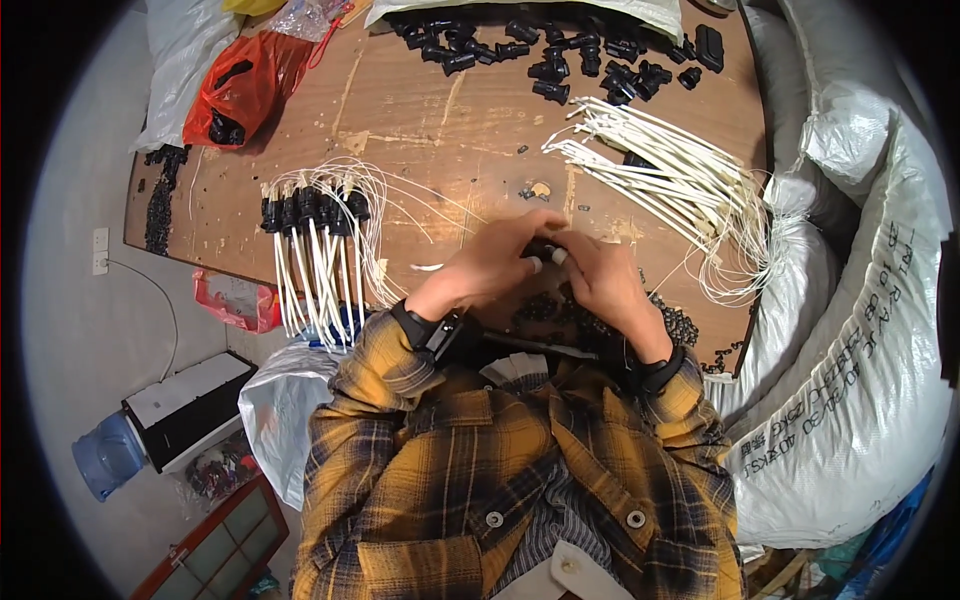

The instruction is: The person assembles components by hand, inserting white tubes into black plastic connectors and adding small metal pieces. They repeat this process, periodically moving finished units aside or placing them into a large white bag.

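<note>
In front of my chest, my left hand (490,262) and my right hand (606,282) meet over the near part of the table, fingers closed on a small black plastic part (541,247). My fingers hide most of it. White covers sit on a fingertip of each hand. Beside my left wrist the tip of a white sleeve (427,267) pokes out. Left of my hands lies a row of black fittings (312,208) with white sleeves and thin wires. Under and beside my right hand are many tiny black pieces (675,322).
A bundle of white sleeved wires (660,175) lies at the right. Loose black fittings (585,55) are scattered at the far edge. A red plastic bag (245,85) stands far left on the wooden table (400,110). Large white sacks (850,400) press against its right side.
</note>
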The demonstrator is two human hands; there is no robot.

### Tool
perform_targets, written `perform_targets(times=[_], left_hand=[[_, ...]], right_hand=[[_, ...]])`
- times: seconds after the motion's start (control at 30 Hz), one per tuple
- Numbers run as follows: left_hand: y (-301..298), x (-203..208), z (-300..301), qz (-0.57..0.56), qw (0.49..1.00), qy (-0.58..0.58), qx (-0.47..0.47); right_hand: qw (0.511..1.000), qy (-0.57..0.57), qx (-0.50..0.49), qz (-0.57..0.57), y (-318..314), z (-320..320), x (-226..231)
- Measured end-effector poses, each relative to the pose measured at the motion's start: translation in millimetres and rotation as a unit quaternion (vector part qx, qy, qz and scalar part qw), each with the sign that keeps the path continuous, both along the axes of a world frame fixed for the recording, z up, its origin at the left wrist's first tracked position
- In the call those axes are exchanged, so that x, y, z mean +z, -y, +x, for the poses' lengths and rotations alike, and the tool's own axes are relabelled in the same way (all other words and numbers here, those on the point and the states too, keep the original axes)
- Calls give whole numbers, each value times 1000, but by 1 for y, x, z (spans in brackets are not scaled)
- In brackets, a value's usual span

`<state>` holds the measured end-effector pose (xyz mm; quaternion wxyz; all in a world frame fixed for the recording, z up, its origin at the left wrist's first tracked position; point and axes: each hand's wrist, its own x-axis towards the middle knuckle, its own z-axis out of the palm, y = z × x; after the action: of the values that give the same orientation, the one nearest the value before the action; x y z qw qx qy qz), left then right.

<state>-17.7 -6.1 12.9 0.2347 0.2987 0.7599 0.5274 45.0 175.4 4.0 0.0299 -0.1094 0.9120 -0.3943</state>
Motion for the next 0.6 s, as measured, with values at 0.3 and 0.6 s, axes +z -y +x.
perform_targets(times=[0.3, 0.6], left_hand=[[-7, -5, 10, -26, 977, -169, 126], [1, -6, -3, 67, 967, -226, 99]], right_hand=[[997, -40, -70, 1, 9, 4, 13], [992, -73, -88, -59, 6, 6, 10]])
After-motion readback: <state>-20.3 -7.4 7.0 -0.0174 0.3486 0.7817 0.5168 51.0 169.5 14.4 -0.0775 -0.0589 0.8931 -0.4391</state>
